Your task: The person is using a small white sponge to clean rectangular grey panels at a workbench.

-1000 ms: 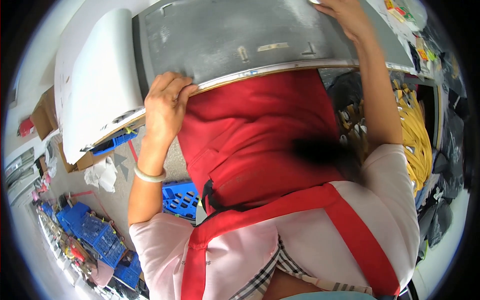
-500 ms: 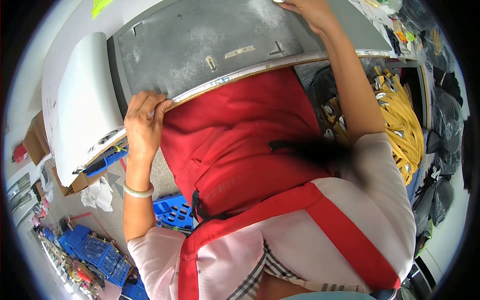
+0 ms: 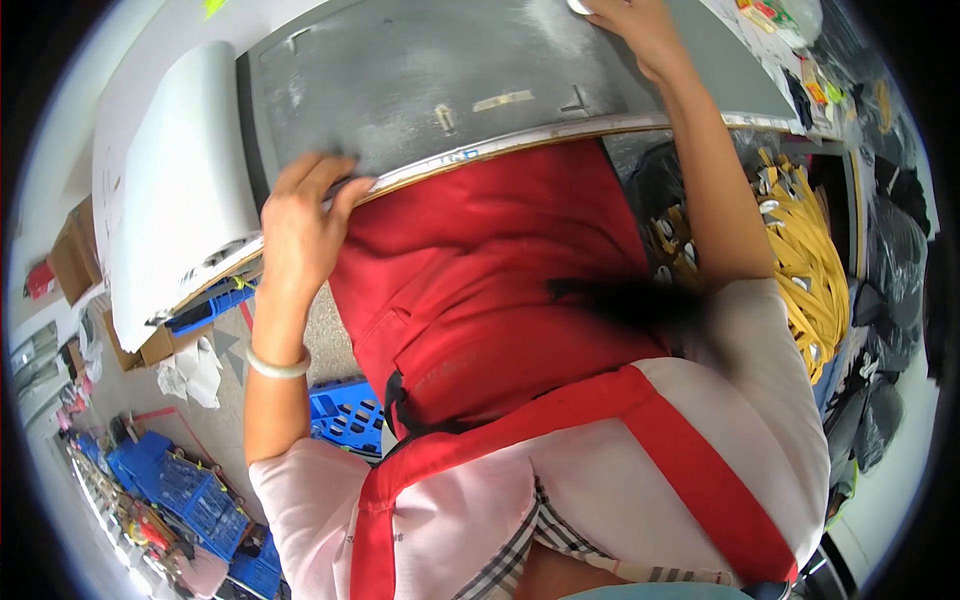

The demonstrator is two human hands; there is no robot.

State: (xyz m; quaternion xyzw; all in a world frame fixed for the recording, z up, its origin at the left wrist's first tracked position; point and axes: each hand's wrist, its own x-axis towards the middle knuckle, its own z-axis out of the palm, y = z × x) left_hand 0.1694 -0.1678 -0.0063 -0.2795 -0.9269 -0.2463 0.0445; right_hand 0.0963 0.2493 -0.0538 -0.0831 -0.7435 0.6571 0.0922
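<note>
Left hand (image 3: 300,225) grips grey table (image 3: 420,80) edge; right hand (image 3: 640,30) presses flat; blue crates (image 3: 200,500) below

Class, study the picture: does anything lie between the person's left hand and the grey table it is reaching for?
Nothing visible does. The left hand already rests its fingers on the near edge of the grey table, beside the red apron. The right hand lies on the far part of the same surface.
</note>
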